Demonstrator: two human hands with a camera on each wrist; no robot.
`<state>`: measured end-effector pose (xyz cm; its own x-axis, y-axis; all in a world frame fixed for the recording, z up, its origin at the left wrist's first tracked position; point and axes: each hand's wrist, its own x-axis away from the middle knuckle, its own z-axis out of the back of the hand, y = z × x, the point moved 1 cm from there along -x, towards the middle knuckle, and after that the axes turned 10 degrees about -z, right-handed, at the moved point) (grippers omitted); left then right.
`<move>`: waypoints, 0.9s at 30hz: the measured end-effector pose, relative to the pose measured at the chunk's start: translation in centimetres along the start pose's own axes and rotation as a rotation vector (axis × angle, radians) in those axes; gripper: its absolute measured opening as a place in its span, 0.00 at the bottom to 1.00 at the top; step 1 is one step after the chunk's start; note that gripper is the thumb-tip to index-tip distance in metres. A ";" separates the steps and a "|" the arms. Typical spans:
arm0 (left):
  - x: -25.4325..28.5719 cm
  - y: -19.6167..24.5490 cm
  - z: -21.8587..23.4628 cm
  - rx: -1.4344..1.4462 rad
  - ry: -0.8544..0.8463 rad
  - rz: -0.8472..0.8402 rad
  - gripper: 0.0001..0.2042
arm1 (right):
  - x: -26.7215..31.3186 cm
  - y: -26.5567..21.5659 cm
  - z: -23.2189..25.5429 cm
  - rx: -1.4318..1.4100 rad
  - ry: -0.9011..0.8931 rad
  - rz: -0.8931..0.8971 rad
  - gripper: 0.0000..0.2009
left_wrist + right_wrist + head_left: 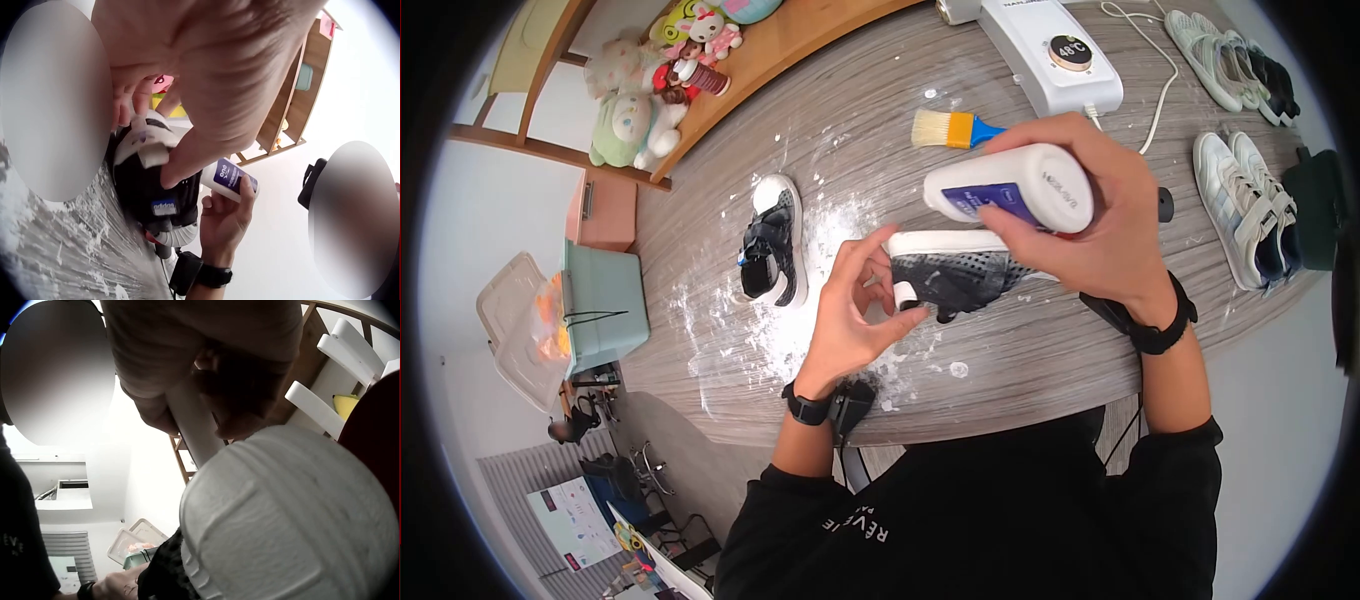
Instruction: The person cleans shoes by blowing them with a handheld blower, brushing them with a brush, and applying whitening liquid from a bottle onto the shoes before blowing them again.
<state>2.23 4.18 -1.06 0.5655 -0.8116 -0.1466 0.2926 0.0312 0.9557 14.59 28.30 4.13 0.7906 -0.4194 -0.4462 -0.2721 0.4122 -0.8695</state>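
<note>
My left hand [855, 300] grips a black perforated sneaker [950, 280] by its heel end. The shoe is turned on its side, white sole edge facing away from me; an adidas label shows on it in the left wrist view. My right hand [1105, 215] holds a white plastic bottle [1055, 185] with a blue-purple label, tipped over just above the sole. In the right wrist view, the shoe's white toe and sole [281, 519] fill the lower right. A matching black sneaker [795, 230] lies on the table to the left.
White powder [825, 225] is spread over the wooden table. A paint brush [945, 130] lies beyond the bottle, near a white device [1050, 55] reading 48°C. Pale shoes [1225, 210] stand at the right. Plush toys [635, 125] sit on the shelf at the upper left.
</note>
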 end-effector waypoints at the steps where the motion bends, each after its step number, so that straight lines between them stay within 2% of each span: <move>1: 0.0 0.2 0.3 -0.018 -0.048 0.023 0.40 | 0.0 -0.3 0.1 -0.001 -0.008 0.003 0.18; 4: -0.2 0.4 0.9 -0.012 -0.093 -0.022 0.38 | 0.1 -0.8 0.4 -0.050 0.047 -0.079 0.18; 6: -0.3 0.7 1.0 -0.010 -0.078 -0.033 0.37 | 0.0 -0.4 0.7 -0.163 0.155 0.003 0.16; 14: -0.1 0.5 1.8 -0.102 0.001 -0.065 0.33 | -0.3 -0.2 1.0 -0.136 0.195 0.043 0.16; 16: -0.1 0.4 2.6 -0.194 0.208 -0.040 0.33 | -0.4 -0.2 0.8 -0.110 0.246 0.074 0.16; 18: -0.3 0.1 2.6 -0.295 0.374 -0.126 0.33 | -0.2 -0.6 1.0 -0.035 0.247 0.048 0.17; 20: -0.4 -0.8 2.7 -0.298 0.429 -0.177 0.33 | -0.2 -0.5 1.0 0.036 0.247 0.023 0.18; 23: -0.1 -1.0 2.4 -0.329 0.357 -0.270 0.34 | -0.3 -0.1 0.6 0.135 0.276 0.094 0.17; 25: 0.0 -0.7 1.9 -0.346 0.331 -0.276 0.35 | -0.2 0.1 0.2 0.099 0.273 -0.039 0.16; 27: 0.0 -0.4 1.6 -0.376 0.302 -0.283 0.36 | -0.3 0.4 0.4 0.172 0.268 -0.023 0.16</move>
<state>0.88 3.29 -1.07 0.6046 -0.6170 -0.5037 0.6887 0.0873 0.7197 14.43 28.91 3.98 0.6164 -0.6191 -0.4866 -0.1413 0.5210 -0.8418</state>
